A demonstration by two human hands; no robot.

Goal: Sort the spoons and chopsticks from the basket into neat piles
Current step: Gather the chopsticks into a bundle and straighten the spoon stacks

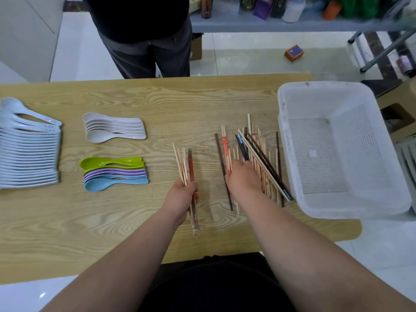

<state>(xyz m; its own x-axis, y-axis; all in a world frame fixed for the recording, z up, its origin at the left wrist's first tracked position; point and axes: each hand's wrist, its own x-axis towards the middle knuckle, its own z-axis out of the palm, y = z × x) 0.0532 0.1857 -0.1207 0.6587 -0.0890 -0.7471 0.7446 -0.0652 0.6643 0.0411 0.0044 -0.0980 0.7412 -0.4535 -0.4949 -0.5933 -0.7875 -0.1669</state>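
My left hand grips a bundle of wrapped chopsticks, pale wood with red print, pointing away from me. My right hand rests on a loose heap of chopsticks and pinches a red-printed wrapped pair; its fingers are hidden under the knuckles. The heap mixes pale wooden, dark brown and black sticks. The white perforated basket stands to the right of the heap and holds nothing. Spoons lie sorted on the left: a long row of pale blue ones, a beige stack, and a green, purple and blue stack.
The wooden table ends just past the basket on the right. A person in dark clothes stands at the far edge. Behind is a grey shelf with bottles, and a small orange box lies on the floor.
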